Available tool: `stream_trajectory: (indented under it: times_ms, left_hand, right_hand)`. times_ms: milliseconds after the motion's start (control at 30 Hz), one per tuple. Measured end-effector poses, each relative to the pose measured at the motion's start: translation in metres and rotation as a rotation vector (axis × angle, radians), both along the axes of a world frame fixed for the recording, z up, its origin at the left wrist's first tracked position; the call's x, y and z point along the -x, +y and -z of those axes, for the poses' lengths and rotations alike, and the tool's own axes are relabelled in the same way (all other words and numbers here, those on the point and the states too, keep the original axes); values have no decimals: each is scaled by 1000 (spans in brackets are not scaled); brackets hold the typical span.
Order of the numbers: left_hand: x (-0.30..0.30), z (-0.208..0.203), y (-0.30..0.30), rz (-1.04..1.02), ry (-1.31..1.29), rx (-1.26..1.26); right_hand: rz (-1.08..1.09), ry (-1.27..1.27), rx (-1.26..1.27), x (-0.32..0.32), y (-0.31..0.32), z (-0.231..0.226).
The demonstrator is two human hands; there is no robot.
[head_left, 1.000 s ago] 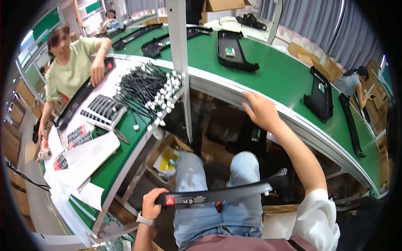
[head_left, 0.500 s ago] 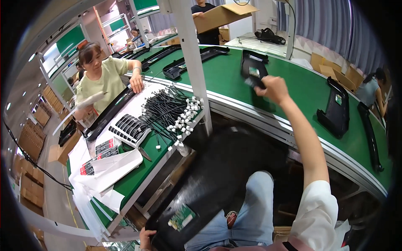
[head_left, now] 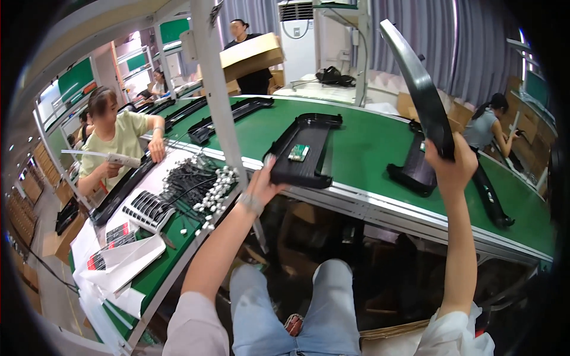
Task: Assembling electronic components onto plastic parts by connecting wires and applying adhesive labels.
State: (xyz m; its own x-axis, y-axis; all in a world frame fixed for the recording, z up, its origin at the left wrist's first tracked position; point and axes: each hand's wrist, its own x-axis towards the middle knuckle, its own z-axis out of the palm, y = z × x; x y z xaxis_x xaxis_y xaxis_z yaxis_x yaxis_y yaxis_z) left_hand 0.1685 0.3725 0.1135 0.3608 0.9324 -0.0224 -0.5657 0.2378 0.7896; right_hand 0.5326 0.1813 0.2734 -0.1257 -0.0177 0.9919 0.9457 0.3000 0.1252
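My left hand (head_left: 263, 181) grips the near left edge of a black plastic housing (head_left: 314, 133) on the green belt. Its open side faces up, and a small green circuit board (head_left: 298, 153) sits inside. Raised above the belt, my right hand (head_left: 452, 163) is closed round the lower end of a long, curved black plastic housing (head_left: 420, 89). That piece stands nearly upright, its smooth glossy side showing; its inner side is hidden from me. Behind my right wrist another black housing (head_left: 414, 172) lies on the belt.
Further right lies a black housing (head_left: 493, 199). At left, a side table (head_left: 178, 237) bears black cables with white connectors (head_left: 205, 187) and label sheets. Beside it a co-worker (head_left: 119, 130) handles a long black part. A white post (head_left: 221, 89) rises between us. Another person carries a carton (head_left: 252, 56).
The housing my left hand held over my lap is gone from there; that hand now grips one on the belt. My right hand has lifted a housing off the belt. My view has shifted right.
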Motion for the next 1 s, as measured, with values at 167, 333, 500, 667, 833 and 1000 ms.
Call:
stream_trajectory:
  times_ms: [167, 333, 500, 667, 833, 1000]
  left_hand:
    - [-42, -5, 108, -343, 723, -353]
    - [-78, -42, 18, -651, 897, -775]
    - [-105, -100, -171, 290, -103, -267]
    - [-49, -55, -221, -13, 65, -410]
    - [16, -1, -242, 208, 136, -295]
    - [112, 50, -250, 476, 314, -108]
  right_hand:
    - [66, -220, -97, 7, -55, 31]
    - [96, -376, 270, 13, -108, 74]
    - [-152, -582, 417, 53, -96, 128]
    - [-324, -601, 569, 133, -119, 172]
    - [-386, -696, 1001, 205, -176, 184]
    - [-797, -716, 854, 227, -180, 89]
